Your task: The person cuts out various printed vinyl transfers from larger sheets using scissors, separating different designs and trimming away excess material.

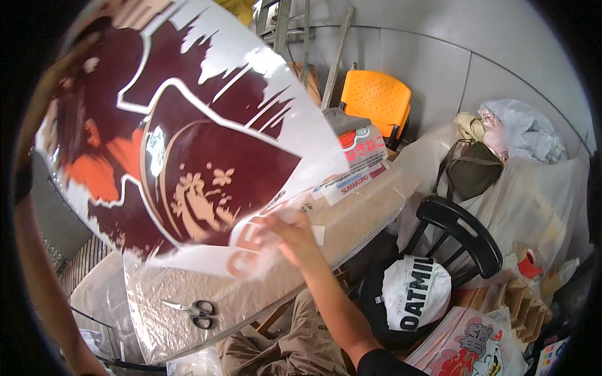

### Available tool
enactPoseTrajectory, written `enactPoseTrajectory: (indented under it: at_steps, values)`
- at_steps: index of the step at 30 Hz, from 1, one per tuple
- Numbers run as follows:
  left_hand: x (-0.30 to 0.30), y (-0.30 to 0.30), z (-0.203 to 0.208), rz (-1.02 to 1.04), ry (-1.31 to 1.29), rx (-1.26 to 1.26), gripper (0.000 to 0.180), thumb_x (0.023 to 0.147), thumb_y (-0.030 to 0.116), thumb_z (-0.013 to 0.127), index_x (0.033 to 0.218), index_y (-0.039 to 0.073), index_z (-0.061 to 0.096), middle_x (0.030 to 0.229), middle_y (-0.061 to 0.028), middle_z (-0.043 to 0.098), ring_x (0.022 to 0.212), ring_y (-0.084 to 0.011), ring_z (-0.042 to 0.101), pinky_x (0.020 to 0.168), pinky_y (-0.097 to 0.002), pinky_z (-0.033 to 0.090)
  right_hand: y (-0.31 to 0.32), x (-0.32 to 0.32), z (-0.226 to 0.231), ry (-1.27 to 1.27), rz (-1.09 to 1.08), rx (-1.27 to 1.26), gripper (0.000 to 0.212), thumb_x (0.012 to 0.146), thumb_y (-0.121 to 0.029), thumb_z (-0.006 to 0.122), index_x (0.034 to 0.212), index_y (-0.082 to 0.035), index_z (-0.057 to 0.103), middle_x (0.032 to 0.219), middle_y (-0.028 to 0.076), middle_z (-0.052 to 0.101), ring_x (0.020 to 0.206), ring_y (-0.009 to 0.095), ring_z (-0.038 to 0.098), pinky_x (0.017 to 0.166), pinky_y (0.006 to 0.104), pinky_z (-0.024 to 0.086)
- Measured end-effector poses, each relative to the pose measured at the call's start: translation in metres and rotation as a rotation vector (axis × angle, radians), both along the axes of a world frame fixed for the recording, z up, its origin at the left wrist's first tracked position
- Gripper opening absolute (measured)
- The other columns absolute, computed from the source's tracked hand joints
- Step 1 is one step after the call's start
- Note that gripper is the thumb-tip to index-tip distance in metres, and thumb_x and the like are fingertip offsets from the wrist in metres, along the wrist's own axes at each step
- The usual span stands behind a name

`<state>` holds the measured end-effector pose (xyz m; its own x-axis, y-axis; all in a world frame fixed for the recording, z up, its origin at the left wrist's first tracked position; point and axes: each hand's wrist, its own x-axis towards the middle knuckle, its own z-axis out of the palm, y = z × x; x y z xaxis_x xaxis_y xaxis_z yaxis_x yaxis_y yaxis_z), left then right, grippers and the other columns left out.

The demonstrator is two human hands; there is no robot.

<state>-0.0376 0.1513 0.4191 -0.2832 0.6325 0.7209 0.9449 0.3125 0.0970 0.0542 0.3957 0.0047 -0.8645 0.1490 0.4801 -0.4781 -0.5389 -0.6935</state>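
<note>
A large glossy printed sheet, white with dark maroon, orange and peach shapes, is held up tilted across the upper left. My right hand pinches its lower right edge, fingers closed and slightly blurred, beside pale orange lettering. At the far left my left arm is raised. My left hand is dim and partly cut off at the sheet's upper left edge, seemingly gripping it. Below the sheet, scissors with black handles lie on a plastic-wrapped tabletop.
A black chair with a white printed bag stands to the right. Behind are an orange chair and a ladder. An olive bag rests on plastic sheeting; red tape and cardboard lie lower right.
</note>
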Motion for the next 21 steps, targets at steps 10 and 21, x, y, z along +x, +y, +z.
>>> enactPoseTrajectory:
  at_steps: [10,21]
  values:
    - [-0.075,0.297,-0.101,0.191,0.388,0.255,0.114,0.079,0.045,0.078,0.162,0.024,0.001,0.157,-0.0168,0.037,0.145,-0.0423,0.032,0.12,-0.0518,0.024,0.178,-0.024,0.057,-0.014,-0.682,-0.589,0.019,0.094,0.0,0.062,0.111,0.008,0.059,0.092,0.012,0.069,0.073,0.024,0.072,0.063,0.035,0.064]
    - [-0.144,0.307,-0.308,-0.214,-0.162,-0.133,0.046,0.084,0.022,0.067,0.129,0.009,0.065,0.124,-0.0233,0.064,0.105,-0.0411,0.065,0.094,-0.0455,0.053,0.227,-0.044,0.024,-0.286,-0.77,-0.302,0.017,0.093,-0.005,0.06,0.099,0.01,0.058,0.084,0.016,0.068,0.056,0.024,0.067,0.044,0.0309,0.058]
